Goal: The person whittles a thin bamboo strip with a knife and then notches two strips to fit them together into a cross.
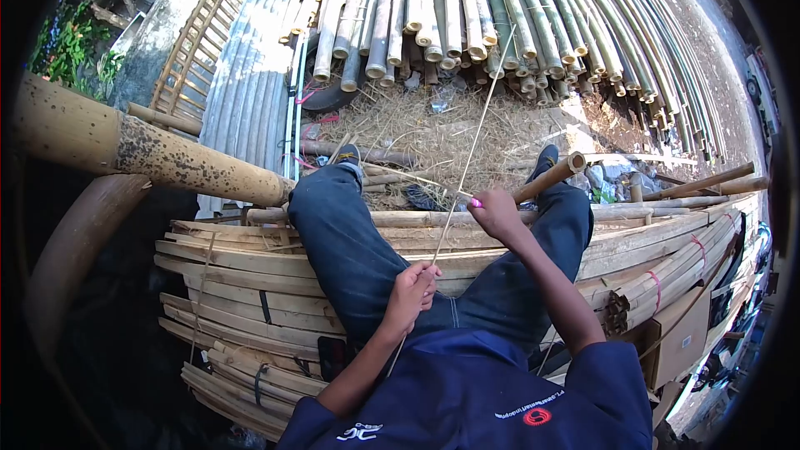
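Note:
My left hand (411, 293) is closed around a long, thin bamboo strip (481, 127), low in front of my lap. The strip slants from beside my body up past my right hand toward the stacked poles. My right hand (498, 215) is closed near the strip's middle, gripping a small tool with a pink part (476, 202) that shows at the fingers. I cannot tell what kind of tool it is, as the fist hides most of it. A pale, narrow sliver (400, 172) runs leftward from the spot where tool and strip meet.
Bamboo poles (454, 4) are stacked ahead, cut ends facing me. Shavings (400, 112) litter the ground between my feet. Split bamboo slats (250, 267) lie under and beside my legs. A thick bamboo pole (200, 162) juts in from the left; a shorter one (550, 177) rises by my right knee.

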Available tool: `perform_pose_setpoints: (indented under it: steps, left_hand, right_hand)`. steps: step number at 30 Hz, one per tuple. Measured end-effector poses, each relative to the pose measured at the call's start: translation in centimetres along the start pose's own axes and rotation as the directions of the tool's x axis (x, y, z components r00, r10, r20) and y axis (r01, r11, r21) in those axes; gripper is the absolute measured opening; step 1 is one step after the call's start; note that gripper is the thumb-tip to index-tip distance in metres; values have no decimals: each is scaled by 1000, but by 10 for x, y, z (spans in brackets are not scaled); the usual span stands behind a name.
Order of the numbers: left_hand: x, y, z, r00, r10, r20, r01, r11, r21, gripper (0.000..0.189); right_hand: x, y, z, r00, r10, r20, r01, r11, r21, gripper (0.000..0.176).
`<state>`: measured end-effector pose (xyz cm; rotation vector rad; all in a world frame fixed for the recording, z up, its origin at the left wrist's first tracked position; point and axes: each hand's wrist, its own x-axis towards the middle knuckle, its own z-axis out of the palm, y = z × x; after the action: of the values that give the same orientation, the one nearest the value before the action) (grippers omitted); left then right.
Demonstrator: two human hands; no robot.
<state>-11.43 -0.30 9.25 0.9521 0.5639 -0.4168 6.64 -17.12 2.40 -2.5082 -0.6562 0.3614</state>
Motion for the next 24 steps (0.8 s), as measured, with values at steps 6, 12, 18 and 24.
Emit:
perform_pose_setpoints:
  steps: [6,12,18,24]
  left_hand:
    - [11,-8,-4,999,3,-39,1,995,104,20]
    - [-18,-6,-6,1000,-9,6,8,995,102,24]
    - [-29,-21,-19,996,-75,53,76,997,-25,25]
    - [-13,-11,-24,998,-52,41,50,998,50,25]
  right_hand:
    - [-31,-40,14,962,-213,171,211,977,28,23]
    - [21,37,4,989,80,-127,-90,993,-81,27]
    - [51,84,-1,943,212,-256,-170,969,177,41]
    - [12,-3,-5,946,-64,318,-313,67,947,27]
